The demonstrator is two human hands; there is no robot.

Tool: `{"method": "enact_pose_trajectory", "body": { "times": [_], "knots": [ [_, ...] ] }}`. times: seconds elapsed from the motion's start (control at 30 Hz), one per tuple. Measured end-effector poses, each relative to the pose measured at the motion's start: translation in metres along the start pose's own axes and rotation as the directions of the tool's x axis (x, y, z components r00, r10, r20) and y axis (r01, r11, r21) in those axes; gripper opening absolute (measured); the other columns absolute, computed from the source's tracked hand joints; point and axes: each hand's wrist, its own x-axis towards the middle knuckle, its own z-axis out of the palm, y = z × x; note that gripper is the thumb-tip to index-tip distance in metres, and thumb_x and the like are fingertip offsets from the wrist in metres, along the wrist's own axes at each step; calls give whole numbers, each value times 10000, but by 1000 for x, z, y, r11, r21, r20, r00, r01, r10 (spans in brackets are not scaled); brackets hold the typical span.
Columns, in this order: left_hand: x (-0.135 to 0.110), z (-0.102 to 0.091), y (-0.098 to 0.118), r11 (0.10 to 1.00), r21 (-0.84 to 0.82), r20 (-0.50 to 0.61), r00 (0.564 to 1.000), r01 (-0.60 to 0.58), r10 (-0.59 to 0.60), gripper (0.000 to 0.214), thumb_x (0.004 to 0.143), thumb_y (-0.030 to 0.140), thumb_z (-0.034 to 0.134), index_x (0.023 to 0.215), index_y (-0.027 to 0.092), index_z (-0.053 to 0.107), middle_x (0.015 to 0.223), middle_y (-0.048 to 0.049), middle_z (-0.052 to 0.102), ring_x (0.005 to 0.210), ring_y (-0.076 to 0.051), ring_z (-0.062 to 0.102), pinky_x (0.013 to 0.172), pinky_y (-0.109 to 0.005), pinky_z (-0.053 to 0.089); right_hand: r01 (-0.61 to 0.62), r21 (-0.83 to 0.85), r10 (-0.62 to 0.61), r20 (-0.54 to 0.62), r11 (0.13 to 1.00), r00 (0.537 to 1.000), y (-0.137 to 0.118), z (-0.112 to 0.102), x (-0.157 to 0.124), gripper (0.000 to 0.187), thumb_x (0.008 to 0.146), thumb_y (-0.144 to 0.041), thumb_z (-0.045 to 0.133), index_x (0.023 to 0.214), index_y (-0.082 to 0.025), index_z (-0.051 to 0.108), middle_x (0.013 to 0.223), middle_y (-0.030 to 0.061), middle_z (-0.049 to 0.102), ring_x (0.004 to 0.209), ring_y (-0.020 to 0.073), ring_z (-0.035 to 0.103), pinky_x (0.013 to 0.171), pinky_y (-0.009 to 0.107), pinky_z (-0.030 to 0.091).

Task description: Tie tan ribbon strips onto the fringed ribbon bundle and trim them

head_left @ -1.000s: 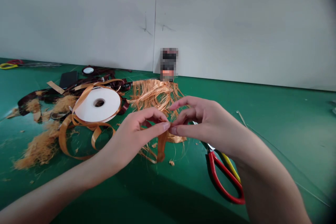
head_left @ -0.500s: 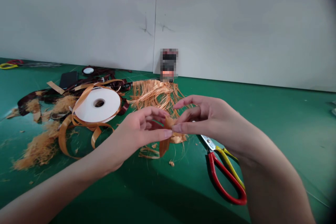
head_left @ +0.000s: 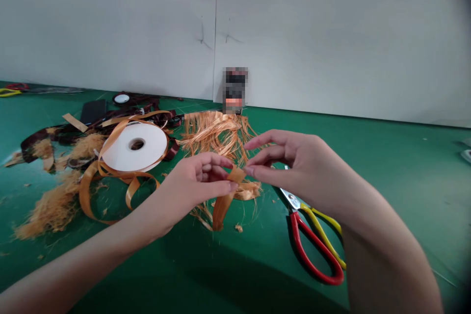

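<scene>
Between thumb and fingers, my left hand (head_left: 206,175) pinches a short strip of orange-gold ribbon (head_left: 222,208), whose tail hangs down over the green table. At the ribbon's upper end is my right hand (head_left: 283,159), thumb and forefinger bent close together on its edge, the other fingers raised. Behind both hands lies a pile of frayed golden ribbon fringe (head_left: 209,132). Under my right wrist rest scissors (head_left: 312,240) with one red and one yellow handle, blades partly hidden by the hand.
A white ribbon spool (head_left: 134,149) lies at left with loose orange ribbon looped round it. Near it are tufts of frayed thread (head_left: 51,206), dark brown ribbon (head_left: 37,140) and a dark flat object (head_left: 93,112). A blurred-out object (head_left: 235,89) leans on the white wall (head_left: 331,34).
The ribbon strip's hanging tail has swung left, and more of its upper end shows between the hands. My right fingertips have shifted slightly right, toward the ribbon's edge.
</scene>
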Motion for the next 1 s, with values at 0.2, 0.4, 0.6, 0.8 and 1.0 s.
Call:
{"method": "enact_pose_trajectory", "body": {
  "times": [0.2, 0.4, 0.6, 0.8, 1.0],
  "knots": [
    [-1, -1, -1, 1000, 2, -7, 1000, 0, 0, 319, 689, 284, 819, 958, 210, 665, 828, 35, 651, 815, -129, 630, 768, -261, 499, 38, -40, -40, -40, 998, 998, 3, 2, 1, 165, 719, -197, 660, 883, -215, 646, 667, -21, 731, 568, 111, 582, 510, 223, 469],
    [-1, -1, -2, 1000, 11, -18, 1000, 2, -2, 343, 693, 281, 818, 988, 209, 656, 830, 40, 647, 816, -128, 635, 768, -263, 495, 67, -4, -67, -82, 998, 994, 7, -1, -1, 105, 708, -202, 675, 810, -223, 680, 665, -15, 729, 602, 127, 628, 508, 219, 494],
    [-1, -1, -3, 1000, -3, -18, 1000, -5, 5, 330, 692, 274, 817, 975, 208, 659, 845, 34, 658, 832, -129, 636, 780, -261, 497, 76, -22, -78, -129, 997, 989, 7, 0, 1, 87, 691, -196, 687, 776, -211, 677, 663, -16, 727, 611, 114, 637, 517, 195, 507],
    [0, -1, -3, 1000, -6, -16, 1000, -11, 11, 314, 696, 265, 812, 964, 211, 658, 836, 39, 670, 817, -123, 646, 765, -248, 504, 46, -32, -49, -80, 998, 996, 4, -3, -2, 242, 697, -204, 699, 938, -214, 690, 748, -17, 767, 573, 94, 617, 477, 180, 493],
    [1, 0, -5, 999, 31, 11, 999, -37, 37, 262, 708, 244, 796, 927, 207, 657, 800, 40, 682, 789, -119, 653, 733, -236, 509, 86, -66, -88, -34, 994, 996, 3, 0, -2, 183, 719, -174, 670, 895, -217, 698, 732, -27, 755, 586, 93, 650, 476, 166, 492]
  ]
}}
